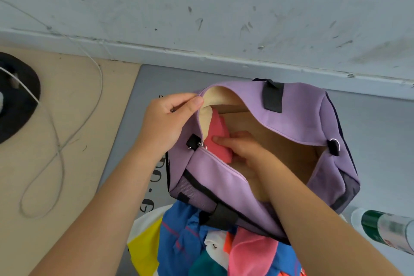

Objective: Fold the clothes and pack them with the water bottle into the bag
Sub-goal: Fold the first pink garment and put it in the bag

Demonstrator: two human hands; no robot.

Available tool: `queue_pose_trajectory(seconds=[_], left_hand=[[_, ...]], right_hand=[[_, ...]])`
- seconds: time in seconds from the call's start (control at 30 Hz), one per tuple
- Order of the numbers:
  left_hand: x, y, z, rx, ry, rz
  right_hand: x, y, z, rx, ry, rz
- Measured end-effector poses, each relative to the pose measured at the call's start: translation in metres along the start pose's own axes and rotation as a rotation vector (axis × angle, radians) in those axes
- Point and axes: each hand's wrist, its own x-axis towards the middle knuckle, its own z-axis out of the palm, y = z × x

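Observation:
A purple bag [298, 119] with black straps lies open on a grey mat, its tan lining showing. My left hand [168, 119] pinches the bag's left rim at the zip end and holds it up. My right hand [242, 148] reaches inside the bag and grips a folded pink garment [218, 141] against the left inner wall. A pile of unfolded clothes [201, 242] in blue, yellow, white and pink lies at the bag's near side. The water bottle [387, 231], with a green band and clear body, lies on its side at the right edge.
The grey mat [152, 83] sits on a beige table [74, 107] against a scuffed white wall. A thin grey cable [56, 148] loops over the table at the left. A black round object [18, 96] lies at the far left edge.

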Motion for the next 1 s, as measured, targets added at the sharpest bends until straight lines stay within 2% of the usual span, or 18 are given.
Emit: queue_pose_trajectory(seconds=[0.17, 0.3, 0.5, 0.57, 0.63, 0.67, 0.73, 0.77, 0.83, 0.9, 0.93, 1.0], left_hand=[[-0.001, 0.001, 0.002, -0.003, 0.009, 0.013], [0.002, 0.002, 0.005, -0.002, 0.008, 0.013], [0.005, 0.008, 0.015, 0.090, 0.040, -0.032], [0.003, 0.017, 0.022, 0.270, 0.163, 0.034], [-0.008, 0.033, 0.035, 0.480, 0.288, 0.205], [-0.016, 0.039, 0.045, 0.535, 0.238, 0.324], [-0.035, 0.047, 0.069, 0.621, -0.081, 0.465], [-0.042, 0.046, 0.078, 0.690, -0.267, 0.413], [-0.039, 0.037, 0.077, 0.950, -0.498, 0.122], [-0.027, 0.029, 0.054, 1.162, -0.539, -0.103], [-0.022, 0.028, 0.042, 1.216, -0.526, -0.135], [-0.011, 0.032, 0.023, 1.269, -0.447, -0.091]], right_hand=[[-0.001, -0.015, 0.017, 0.074, -0.075, -0.110], [-0.023, -0.036, 0.014, -0.198, -0.113, -0.182], [-0.123, -0.047, -0.071, -0.575, 0.064, -0.525], [-0.146, -0.052, -0.097, -0.791, 0.199, -0.650], [-0.152, -0.062, -0.118, -0.985, 0.353, -0.713], [-0.151, -0.068, -0.124, -1.049, 0.398, -0.711], [-0.145, -0.080, -0.133, -1.123, 0.417, -0.699], [-0.140, -0.084, -0.137, -1.160, 0.405, -0.694], [-0.135, -0.089, -0.144, -1.276, 0.382, -0.637], [-0.136, -0.091, -0.152, -1.461, 0.437, -0.558], [-0.138, -0.092, -0.155, -1.552, 0.494, -0.542], [-0.145, -0.095, -0.161, -1.619, 0.595, -0.553]])
